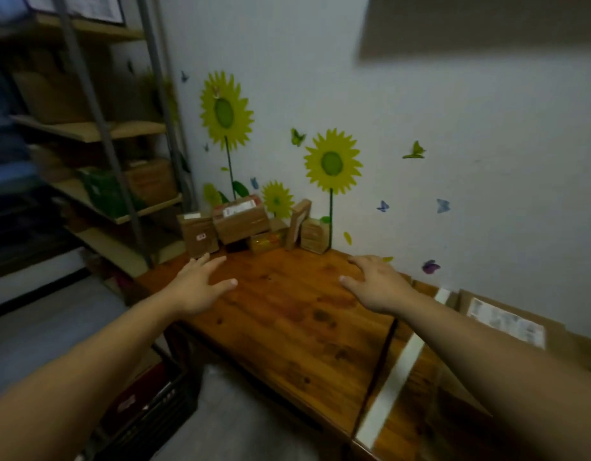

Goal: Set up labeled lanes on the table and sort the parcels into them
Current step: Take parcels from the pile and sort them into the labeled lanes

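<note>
The parcels sat huddled at twelve o'clock on the table, against the wall; left hand at their seven o'clock, right hand at five, both spread, empty, well apart over the wood; white strip down at four.

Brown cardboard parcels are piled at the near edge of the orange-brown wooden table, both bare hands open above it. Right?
No. The head view shows the brown cardboard parcels piled at the far end of the orange-brown wooden table, against the white wall; the left hand and right hand are open above it.
</note>
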